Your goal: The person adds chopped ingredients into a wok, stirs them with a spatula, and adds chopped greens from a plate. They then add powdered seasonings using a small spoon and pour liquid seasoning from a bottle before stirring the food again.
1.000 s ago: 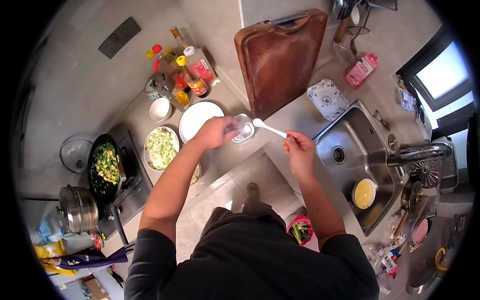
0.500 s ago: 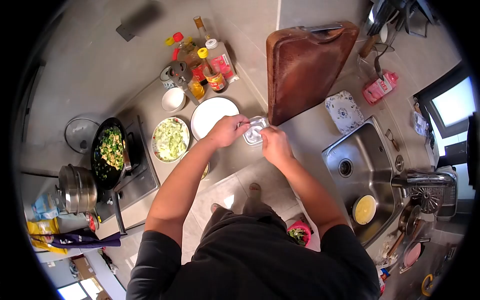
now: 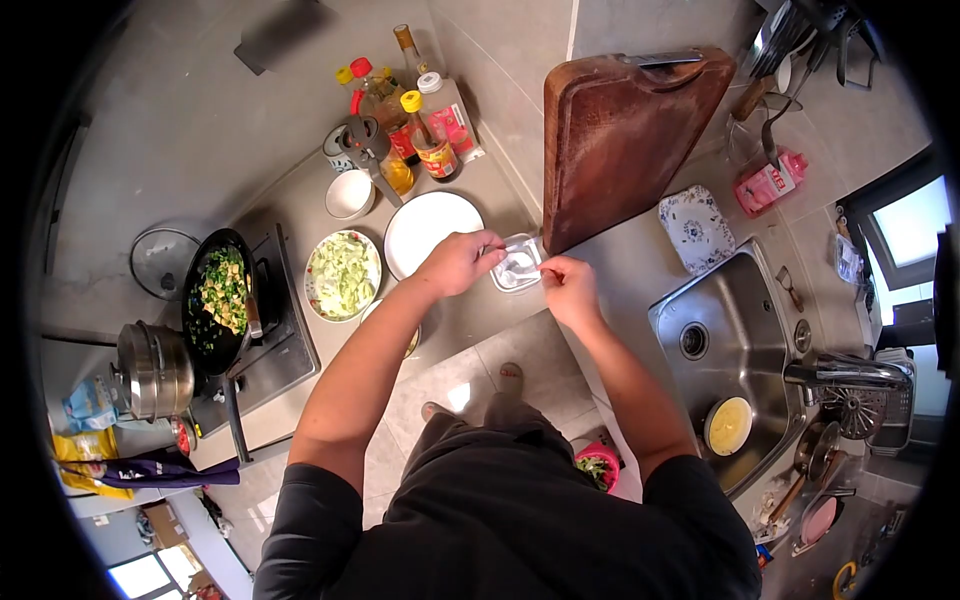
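Observation:
A small clear rectangular container [image 3: 519,272] sits on the counter near its front edge, with something whitish inside that I cannot identify. My left hand [image 3: 462,263] is at the container's left rim, thumb and fingers drawn together. On the other side, my right hand [image 3: 573,291] is pinched closed, its fingertips by the right rim. Whatever either hand pinches is too small to make out. Left of the container are a white plate [image 3: 432,230] and a bowl of chopped pale green vegetable [image 3: 343,276]. Partly behind my left forearm is another bowl [image 3: 413,340].
A wok [image 3: 212,345] of greens and yellowish pieces sits on the stove at left. Bottles [image 3: 437,158] and a white bowl [image 3: 350,195] stand at the back. A thick wooden cutting board [image 3: 630,140] leans against the wall. The sink [image 3: 740,300] holds a yellow-filled bowl [image 3: 728,426].
My right hand has moved right and slightly down, away from the middle of the container to its right rim. My left hand remains by the left rim. The whole view has shifted slightly.

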A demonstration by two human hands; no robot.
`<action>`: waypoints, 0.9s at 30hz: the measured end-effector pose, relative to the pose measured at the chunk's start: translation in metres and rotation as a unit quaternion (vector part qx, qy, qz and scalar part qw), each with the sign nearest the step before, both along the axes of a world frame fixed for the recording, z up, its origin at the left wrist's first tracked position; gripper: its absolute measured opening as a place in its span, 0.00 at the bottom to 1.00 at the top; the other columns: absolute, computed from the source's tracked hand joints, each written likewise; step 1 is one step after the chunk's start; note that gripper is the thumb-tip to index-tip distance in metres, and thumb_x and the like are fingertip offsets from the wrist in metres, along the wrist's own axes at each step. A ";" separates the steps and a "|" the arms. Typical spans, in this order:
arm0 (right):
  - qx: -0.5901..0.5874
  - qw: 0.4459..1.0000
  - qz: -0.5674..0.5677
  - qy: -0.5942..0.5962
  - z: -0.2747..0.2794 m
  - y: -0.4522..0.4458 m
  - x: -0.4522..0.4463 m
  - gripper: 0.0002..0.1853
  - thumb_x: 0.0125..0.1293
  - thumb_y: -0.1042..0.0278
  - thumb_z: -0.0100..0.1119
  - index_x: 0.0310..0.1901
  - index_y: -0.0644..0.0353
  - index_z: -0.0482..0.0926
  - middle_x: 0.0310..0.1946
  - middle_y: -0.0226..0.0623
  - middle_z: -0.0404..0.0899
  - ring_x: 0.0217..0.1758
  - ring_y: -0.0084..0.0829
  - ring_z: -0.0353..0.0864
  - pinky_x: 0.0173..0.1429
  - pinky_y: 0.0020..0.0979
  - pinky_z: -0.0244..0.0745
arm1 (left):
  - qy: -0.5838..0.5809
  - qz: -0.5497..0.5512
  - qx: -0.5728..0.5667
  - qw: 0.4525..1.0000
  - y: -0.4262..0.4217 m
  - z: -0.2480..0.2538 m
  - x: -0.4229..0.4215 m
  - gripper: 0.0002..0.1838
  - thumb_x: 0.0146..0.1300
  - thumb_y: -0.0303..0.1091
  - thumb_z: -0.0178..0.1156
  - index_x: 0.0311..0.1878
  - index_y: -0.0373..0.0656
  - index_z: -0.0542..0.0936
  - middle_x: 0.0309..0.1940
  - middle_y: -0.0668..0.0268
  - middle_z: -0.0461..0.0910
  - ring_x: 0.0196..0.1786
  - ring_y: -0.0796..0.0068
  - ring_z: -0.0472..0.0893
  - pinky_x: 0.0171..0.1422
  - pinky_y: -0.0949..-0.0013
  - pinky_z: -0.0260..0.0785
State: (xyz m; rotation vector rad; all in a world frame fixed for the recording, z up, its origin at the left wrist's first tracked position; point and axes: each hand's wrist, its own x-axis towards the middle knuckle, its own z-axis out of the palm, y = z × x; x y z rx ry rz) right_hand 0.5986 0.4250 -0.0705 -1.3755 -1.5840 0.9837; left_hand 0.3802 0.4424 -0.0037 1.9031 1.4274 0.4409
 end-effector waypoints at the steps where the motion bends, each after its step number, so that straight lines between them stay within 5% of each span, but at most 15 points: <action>1: -0.016 1.000 0.000 0.007 0.001 0.000 0.002 0.04 0.61 0.80 0.60 0.34 0.65 0.84 0.23 0.36 0.82 0.25 0.20 0.77 0.31 0.24 0.72 | 0.000 0.000 -0.002 1.000 0.001 0.000 0.000 0.14 0.67 0.43 0.58 0.46 0.43 0.81 0.29 0.55 0.82 0.34 0.57 0.81 0.43 0.60 0.72; 8: -0.107 0.980 -0.043 0.162 -0.005 -0.002 0.019 0.05 0.62 0.80 0.58 0.37 0.67 0.83 0.24 0.32 0.79 0.24 0.22 0.75 0.29 0.25 0.69 | -0.001 -0.003 -0.001 1.000 0.000 0.002 0.001 0.15 0.67 0.42 0.58 0.48 0.42 0.80 0.30 0.56 0.81 0.33 0.61 0.80 0.42 0.62 0.72; 10: -0.167 0.953 -0.046 0.247 0.010 -0.010 0.029 0.05 0.64 0.80 0.57 0.40 0.67 0.82 0.24 0.31 0.76 0.23 0.19 0.71 0.27 0.23 0.65 | -0.026 -0.002 0.020 0.999 -0.001 -0.008 -0.002 0.14 0.68 0.40 0.58 0.49 0.40 0.80 0.28 0.59 0.80 0.30 0.68 0.78 0.40 0.66 0.71; 16: -0.226 0.887 -0.050 0.399 0.041 -0.036 0.063 0.05 0.66 0.77 0.57 0.42 0.67 0.80 0.24 0.31 0.73 0.23 0.21 0.68 0.27 0.23 0.62 | -0.040 0.019 0.066 0.997 -0.005 -0.010 0.000 0.15 0.67 0.41 0.59 0.48 0.40 0.80 0.29 0.59 0.80 0.31 0.68 0.78 0.40 0.65 0.71; 20: -0.218 0.891 -0.063 0.393 0.068 -0.050 0.077 0.06 0.66 0.77 0.57 0.42 0.68 0.80 0.24 0.32 0.73 0.25 0.22 0.68 0.29 0.23 0.63 | -0.015 0.050 0.097 0.994 -0.013 -0.006 0.002 0.17 0.61 0.42 0.65 0.47 0.40 0.81 0.33 0.55 0.82 0.35 0.60 0.81 0.44 0.60 0.73; 22: -0.197 0.884 -0.056 0.419 0.070 -0.050 0.078 0.06 0.66 0.78 0.55 0.43 0.68 0.79 0.25 0.32 0.73 0.25 0.22 0.68 0.30 0.23 0.63 | -0.038 0.067 0.131 0.988 -0.020 -0.019 0.002 0.18 0.60 0.42 0.65 0.49 0.41 0.80 0.41 0.52 0.81 0.47 0.50 0.80 0.54 0.56 0.72; 27: -0.177 0.864 0.065 0.467 0.120 -0.041 0.037 0.09 0.67 0.80 0.52 0.46 0.69 0.78 0.28 0.35 0.75 0.28 0.24 0.71 0.33 0.24 0.65 | -0.066 0.093 0.229 0.967 -0.075 -0.011 0.004 0.18 0.62 0.37 0.62 0.52 0.40 0.76 0.51 0.53 0.77 0.52 0.48 0.78 0.58 0.55 0.71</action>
